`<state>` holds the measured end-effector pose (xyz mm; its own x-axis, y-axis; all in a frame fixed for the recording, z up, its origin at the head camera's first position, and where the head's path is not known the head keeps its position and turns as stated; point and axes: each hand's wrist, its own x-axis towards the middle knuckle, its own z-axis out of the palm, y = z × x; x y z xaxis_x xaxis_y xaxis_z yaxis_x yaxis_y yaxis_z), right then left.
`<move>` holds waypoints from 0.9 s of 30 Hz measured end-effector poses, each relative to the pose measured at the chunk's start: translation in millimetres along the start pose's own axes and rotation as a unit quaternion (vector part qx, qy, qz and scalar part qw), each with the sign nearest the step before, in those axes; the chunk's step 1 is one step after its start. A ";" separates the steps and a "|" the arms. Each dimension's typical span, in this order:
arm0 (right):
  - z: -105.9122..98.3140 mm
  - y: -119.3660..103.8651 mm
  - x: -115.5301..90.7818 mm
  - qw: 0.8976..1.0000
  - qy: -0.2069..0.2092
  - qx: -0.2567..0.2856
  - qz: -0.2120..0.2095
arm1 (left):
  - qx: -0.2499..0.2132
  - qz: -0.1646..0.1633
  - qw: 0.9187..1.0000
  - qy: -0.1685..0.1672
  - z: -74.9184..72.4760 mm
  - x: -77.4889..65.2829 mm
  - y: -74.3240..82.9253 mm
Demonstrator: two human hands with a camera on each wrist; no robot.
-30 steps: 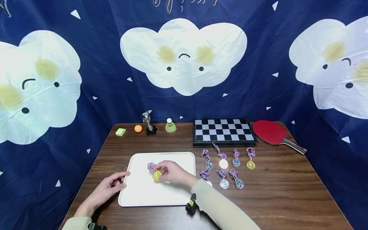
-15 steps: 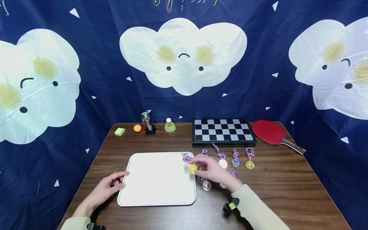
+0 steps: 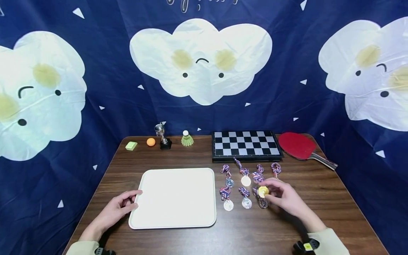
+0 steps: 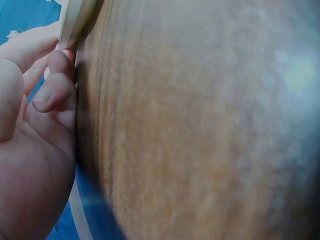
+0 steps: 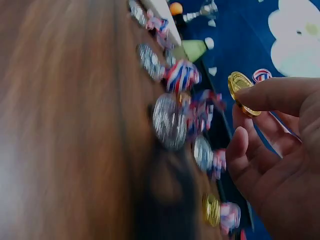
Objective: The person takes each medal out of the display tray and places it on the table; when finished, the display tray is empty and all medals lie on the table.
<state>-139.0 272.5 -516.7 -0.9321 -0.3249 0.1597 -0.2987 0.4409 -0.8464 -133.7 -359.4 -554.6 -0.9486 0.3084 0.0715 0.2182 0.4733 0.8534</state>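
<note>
My right hand (image 3: 287, 198) pinches a gold medal (image 3: 263, 191) between thumb and fingers, above the table's right half. Its striped ribbon hangs in a knot beside it. In the right wrist view the gold medal (image 5: 241, 92) is seen nearly edge-on at the fingertips, raised off the table. Just below it lies a silver medal (image 3: 262, 203), partly hidden. My left hand (image 3: 115, 212) holds the left rim of a white tray (image 3: 172, 198); in the left wrist view the fingers (image 4: 55, 92) are bent at the tray edge (image 4: 75, 22).
Silver medals (image 3: 247, 203), a pale medal (image 3: 245, 181) and several others lie in two rows right of the tray. Behind them sit a chessboard (image 3: 247, 145) and a red table tennis bat (image 3: 296, 145). Along the back stand a shuttlecock (image 3: 187, 139), trophy (image 3: 163, 137), orange ball (image 3: 151, 142) and green block (image 3: 131, 146).
My right hand has carried the gold medal from above the tray rightward, over the rows of medals. My left hand stays at the tray's left rim.
</note>
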 end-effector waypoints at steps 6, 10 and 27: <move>-15.2 21.7 -29.0 0.998 0.021 -0.057 -0.016 | -0.005 0.000 1.000 -0.001 -1.5 -4.6 -3.6; -19.2 32.0 -43.8 0.994 0.029 -0.091 -0.060 | -0.001 0.002 1.000 -0.004 -2.3 -5.6 -4.4; -14.5 36.1 -41.6 0.973 0.035 -0.211 -0.081 | 0.010 -0.007 1.000 0.010 -3.1 -6.7 -3.2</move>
<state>-113.9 314.1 -546.5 -0.8729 -0.3678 0.3205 -0.4869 0.6977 -0.5254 -128.7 -365.5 -556.2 -0.9560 0.2848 0.0708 0.2094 0.4933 0.8443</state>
